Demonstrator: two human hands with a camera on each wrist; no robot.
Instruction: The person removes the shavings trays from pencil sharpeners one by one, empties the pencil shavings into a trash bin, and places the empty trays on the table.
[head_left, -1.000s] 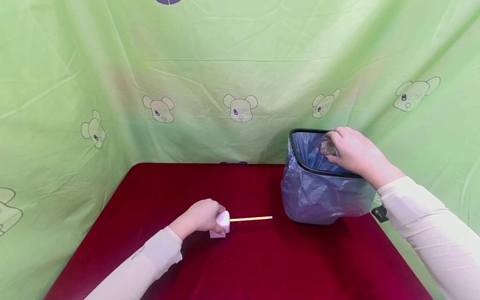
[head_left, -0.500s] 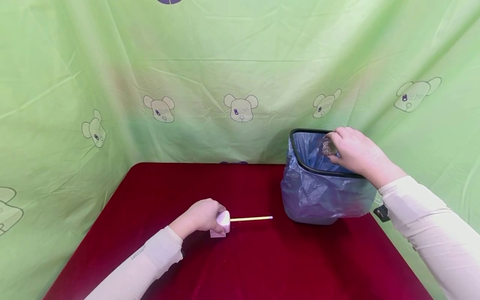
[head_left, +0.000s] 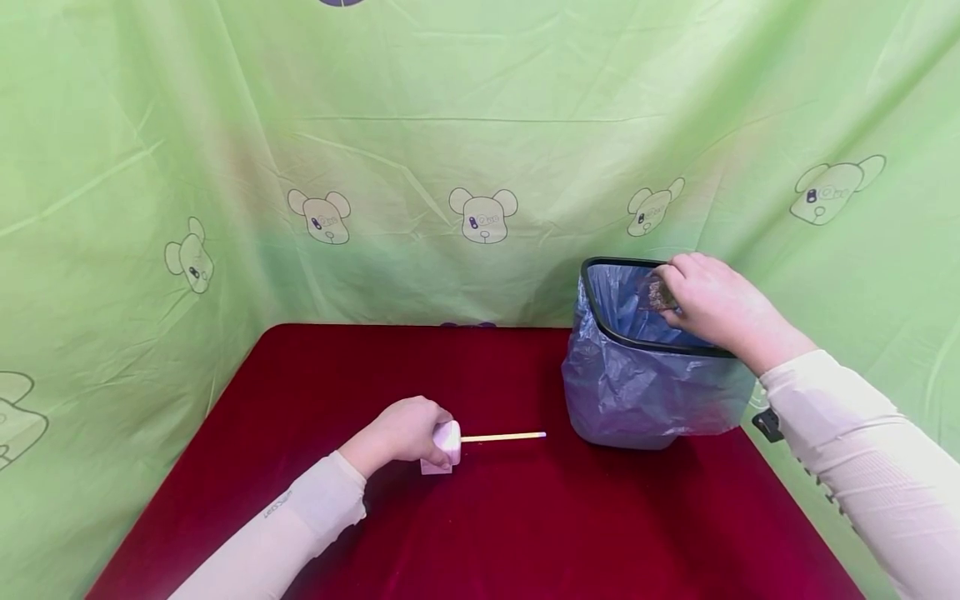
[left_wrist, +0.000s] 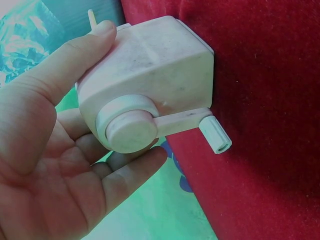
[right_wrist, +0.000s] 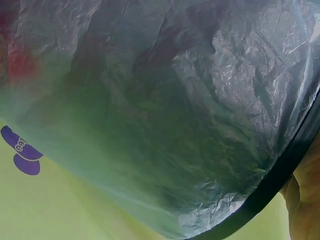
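Note:
In the head view my left hand (head_left: 405, 427) grips a pale pink pencil sharpener (head_left: 447, 442) on the table, with a yellow pencil (head_left: 502, 437) sticking out to its right. The left wrist view shows the thumb on top of the sharpener and its crank handle (left_wrist: 216, 135) on the near side. Over the bin's mouth, my right hand (head_left: 712, 300) holds a small clear shavings container (head_left: 658, 296) with brownish contents, partly hidden by the fingers. A blue plastic bag (head_left: 630, 400) lines the bin, held by a black rim (head_left: 637, 342).
The dark red tablecloth (head_left: 517, 517) covers the table, and the bin stands at its right side. Behind hangs a green curtain (head_left: 405, 275) with bear drawings. In the right wrist view the bag (right_wrist: 150, 110) and black rim fill most of the picture.
The clear container has turned slightly in my right hand, which stays over the bin. My left hand and the sharpener have stayed in place.

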